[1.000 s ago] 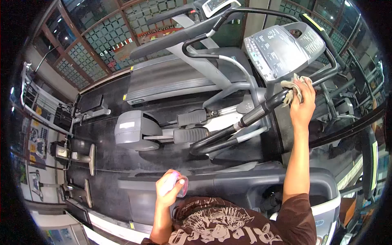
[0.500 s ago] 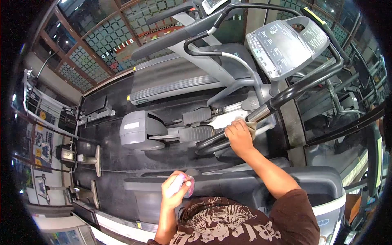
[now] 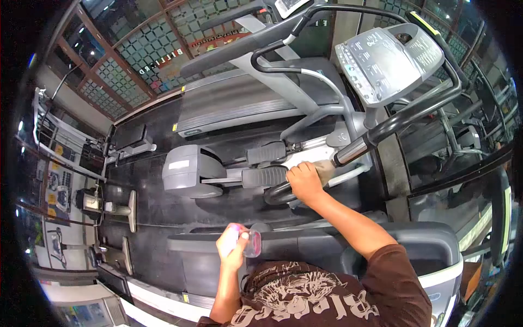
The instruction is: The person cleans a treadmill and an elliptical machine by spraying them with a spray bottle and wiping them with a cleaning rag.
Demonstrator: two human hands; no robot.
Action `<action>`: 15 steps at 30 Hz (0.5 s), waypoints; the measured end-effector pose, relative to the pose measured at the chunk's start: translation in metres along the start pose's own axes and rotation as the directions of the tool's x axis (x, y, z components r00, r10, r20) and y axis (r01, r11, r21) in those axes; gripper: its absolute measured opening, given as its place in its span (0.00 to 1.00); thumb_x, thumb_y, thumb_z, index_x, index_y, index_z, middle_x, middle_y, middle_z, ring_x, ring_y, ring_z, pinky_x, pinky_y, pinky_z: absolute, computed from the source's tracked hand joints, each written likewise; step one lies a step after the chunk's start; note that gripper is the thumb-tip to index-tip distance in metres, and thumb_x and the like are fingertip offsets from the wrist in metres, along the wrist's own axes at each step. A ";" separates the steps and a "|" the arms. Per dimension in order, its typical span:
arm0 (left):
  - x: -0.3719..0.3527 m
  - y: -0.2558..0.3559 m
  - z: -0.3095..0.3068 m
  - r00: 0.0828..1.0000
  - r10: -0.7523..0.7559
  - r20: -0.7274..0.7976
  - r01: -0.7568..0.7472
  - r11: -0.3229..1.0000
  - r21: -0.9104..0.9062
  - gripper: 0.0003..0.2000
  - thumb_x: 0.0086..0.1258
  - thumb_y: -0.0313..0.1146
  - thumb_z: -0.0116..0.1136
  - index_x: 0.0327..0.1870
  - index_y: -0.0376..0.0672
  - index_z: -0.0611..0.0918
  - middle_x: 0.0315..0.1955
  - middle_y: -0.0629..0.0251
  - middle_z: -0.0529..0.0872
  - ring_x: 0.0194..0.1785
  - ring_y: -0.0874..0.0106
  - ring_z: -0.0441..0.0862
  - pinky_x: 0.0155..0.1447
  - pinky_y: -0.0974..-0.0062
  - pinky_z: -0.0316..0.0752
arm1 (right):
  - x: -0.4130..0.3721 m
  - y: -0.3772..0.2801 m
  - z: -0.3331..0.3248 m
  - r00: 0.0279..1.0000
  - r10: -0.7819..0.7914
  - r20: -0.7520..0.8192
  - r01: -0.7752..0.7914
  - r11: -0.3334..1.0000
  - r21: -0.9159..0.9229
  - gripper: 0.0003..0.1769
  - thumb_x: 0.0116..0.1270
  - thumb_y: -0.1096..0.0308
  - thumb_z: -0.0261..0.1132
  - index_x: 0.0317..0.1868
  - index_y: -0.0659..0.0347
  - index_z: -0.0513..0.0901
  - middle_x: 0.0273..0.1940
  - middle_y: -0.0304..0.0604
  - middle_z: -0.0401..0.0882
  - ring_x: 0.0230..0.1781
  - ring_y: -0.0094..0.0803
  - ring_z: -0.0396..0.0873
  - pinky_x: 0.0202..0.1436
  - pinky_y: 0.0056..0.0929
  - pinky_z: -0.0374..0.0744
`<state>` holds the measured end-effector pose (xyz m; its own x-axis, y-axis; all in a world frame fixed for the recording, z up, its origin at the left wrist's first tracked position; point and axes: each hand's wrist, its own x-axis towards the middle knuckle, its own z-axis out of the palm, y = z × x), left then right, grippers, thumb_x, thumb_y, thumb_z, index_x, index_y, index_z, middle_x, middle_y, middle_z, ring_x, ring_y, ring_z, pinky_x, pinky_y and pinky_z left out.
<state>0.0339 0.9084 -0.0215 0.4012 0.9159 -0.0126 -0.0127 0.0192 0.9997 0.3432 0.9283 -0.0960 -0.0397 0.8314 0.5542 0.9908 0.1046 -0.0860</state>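
Observation:
My right hand (image 3: 306, 182) is closed over a beige cloth (image 3: 325, 172), pressing it around the black lower handlebar (image 3: 281, 194) of an elliptical trainer. Above the cloth, that bar continues through a metal sleeve to a black grip (image 3: 411, 117). In my left hand (image 3: 231, 246) is a small clear bottle (image 3: 253, 244) with pink in it and a white and pink top; it looks like a spray bottle, partly covered by my fingers. The elliptical's console (image 3: 389, 62) stands at the upper right, and its ribbed pedals (image 3: 264, 177) lie left of my right hand.
Behind the elliptical stands a treadmill (image 3: 234, 106). Another machine's dark rail (image 3: 310, 240) runs close in front of my body. A weight bench (image 3: 131, 139) and a grey flywheel housing (image 3: 190, 170) are to the left. Mirrors (image 3: 452, 180) line the right side.
My right hand and the cloth have slid down and left along the handlebar. The bottle in my left hand has turned slightly, and the view has shifted a little.

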 end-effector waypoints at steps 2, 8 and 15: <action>0.014 -0.014 0.007 0.990 0.082 -0.116 -0.090 0.993 -0.071 0.06 0.72 0.27 0.64 0.42 0.34 0.81 0.37 0.64 0.84 0.37 0.76 0.80 0.44 0.76 0.77 | 0.002 -0.006 0.000 1.000 0.013 0.014 -0.013 0.999 0.040 0.03 0.56 0.67 0.63 0.28 0.56 0.79 0.32 0.42 0.77 0.40 0.42 0.77 0.53 0.44 0.74; 0.056 -0.039 0.005 0.933 0.187 -0.309 -0.212 0.976 -0.051 0.06 0.78 0.30 0.58 0.46 0.36 0.78 0.43 0.62 0.79 0.42 0.73 0.81 0.52 0.73 0.75 | 0.006 -0.030 0.019 1.000 -0.017 0.022 0.015 0.997 0.080 0.04 0.59 0.66 0.61 0.29 0.56 0.79 0.32 0.42 0.76 0.40 0.42 0.75 0.54 0.43 0.74; 0.082 -0.085 -0.020 0.936 0.190 -0.295 -0.136 0.971 0.195 0.12 0.78 0.34 0.59 0.51 0.33 0.79 0.46 0.63 0.78 0.42 0.71 0.83 0.52 0.70 0.79 | 0.014 -0.041 0.027 0.996 -0.034 0.086 0.028 0.997 0.071 0.05 0.61 0.66 0.60 0.31 0.57 0.80 0.33 0.42 0.76 0.42 0.42 0.75 0.57 0.45 0.73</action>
<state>0.0498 0.9893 -0.1083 0.1028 0.9796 0.1726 0.1122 -0.1838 0.9765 0.2985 0.9508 -0.1071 -0.0839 0.8711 0.4839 0.9775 0.1662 -0.1297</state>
